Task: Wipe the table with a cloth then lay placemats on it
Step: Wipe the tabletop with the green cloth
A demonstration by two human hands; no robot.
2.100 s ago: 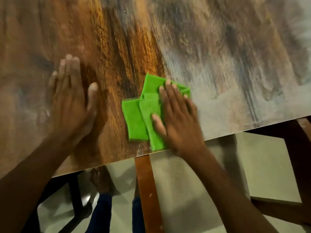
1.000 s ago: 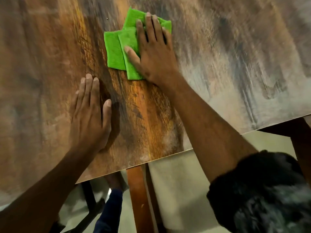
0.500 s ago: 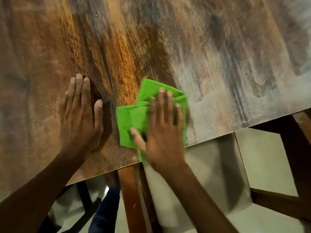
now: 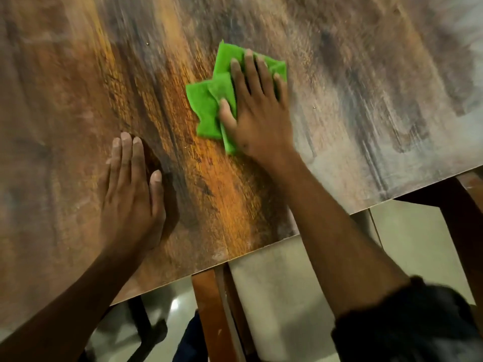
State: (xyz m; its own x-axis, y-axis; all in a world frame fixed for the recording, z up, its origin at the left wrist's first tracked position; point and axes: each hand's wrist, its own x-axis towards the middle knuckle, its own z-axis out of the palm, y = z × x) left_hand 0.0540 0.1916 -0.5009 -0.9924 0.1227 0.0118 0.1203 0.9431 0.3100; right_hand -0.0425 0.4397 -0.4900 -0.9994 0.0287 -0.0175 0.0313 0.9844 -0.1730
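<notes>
A folded bright green cloth (image 4: 209, 100) lies on the brown and grey wooden table (image 4: 366, 113), a little in from its near edge. My right hand (image 4: 257, 111) presses flat on the cloth with straight, spread fingers and covers its right half. My left hand (image 4: 130, 194) rests palm down on the bare tabletop to the left, fingers straight and together, apart from the cloth. No placemats are in view.
The table's near edge runs diagonally from lower left to right. Below it a brown wooden chair frame (image 4: 211, 314) and a pale seat cushion (image 4: 282, 296) show, with another wooden frame (image 4: 460, 218) at the right. Pale floor lies beneath.
My right hand has slid the cloth away from the near edge, farther onto the table. My left hand stays pressed in the same spot.
</notes>
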